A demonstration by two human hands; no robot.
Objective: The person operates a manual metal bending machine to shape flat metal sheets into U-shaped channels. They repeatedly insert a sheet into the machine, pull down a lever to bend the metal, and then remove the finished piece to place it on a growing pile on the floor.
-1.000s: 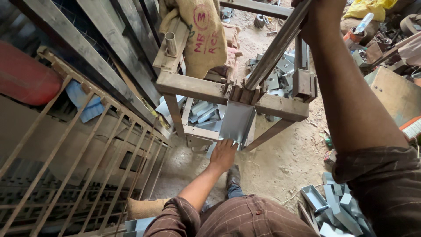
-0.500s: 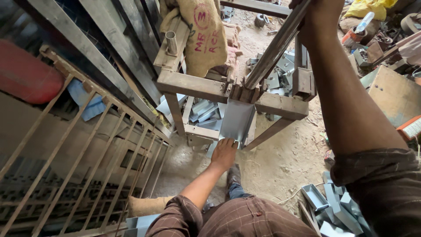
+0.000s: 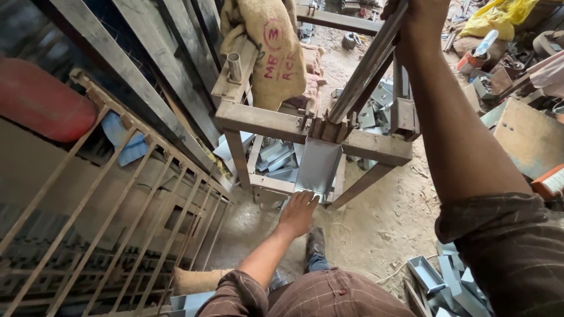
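Left hand (image 3: 298,212) lies open against a metal sheet (image 3: 318,166) under the press frame (image 3: 270,124); right hand (image 3: 420,17) grips the lever (image 3: 365,69).

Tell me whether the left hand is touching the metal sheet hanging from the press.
Touching. The head view shows the left hand with its fingertips laid against the lower edge of the bent metal sheet, no gap between them.

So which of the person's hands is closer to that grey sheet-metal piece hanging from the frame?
Left. The left hand touches the lower edge of the grey sheet-metal piece. The right hand is well above it, gripping the long lever.
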